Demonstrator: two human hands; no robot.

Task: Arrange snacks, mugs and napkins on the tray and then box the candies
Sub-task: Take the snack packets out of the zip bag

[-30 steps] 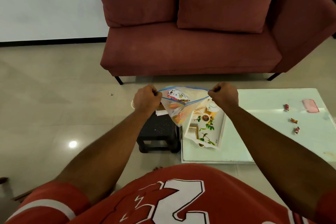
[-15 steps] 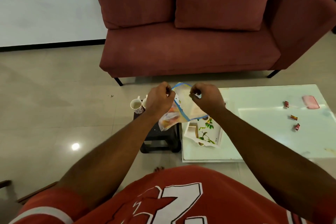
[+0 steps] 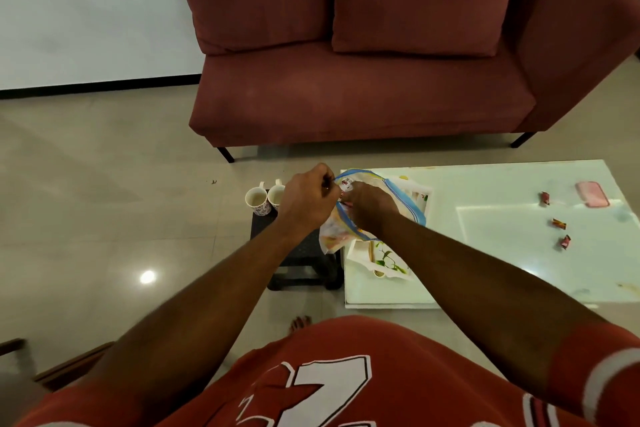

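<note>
A clear zip bag [image 3: 403, 196] with a blue seal strip and colourful snacks inside hangs above the table's left end. My left hand [image 3: 306, 199] pinches its upper left rim. My right hand [image 3: 372, 206] reaches into the bag's mouth, its fingers hidden inside. Below the bag lies a white tray [image 3: 360, 253] with a leaf pattern. Two floral mugs [image 3: 258, 199] stand on a small black stool [image 3: 298, 253]. Three wrapped candies [image 3: 558, 224] lie on the white table [image 3: 519, 253].
A pink flat object [image 3: 592, 199] lies at the table's far right. A dark red sofa [image 3: 363, 87] stands behind the table. The floor is pale tile. My bare toes [image 3: 300, 322] show in front of the stool.
The bag was stretched wide between both fists, then my hands came together. My right hand has now gone into the bag's mouth, and the two mugs have come into view.
</note>
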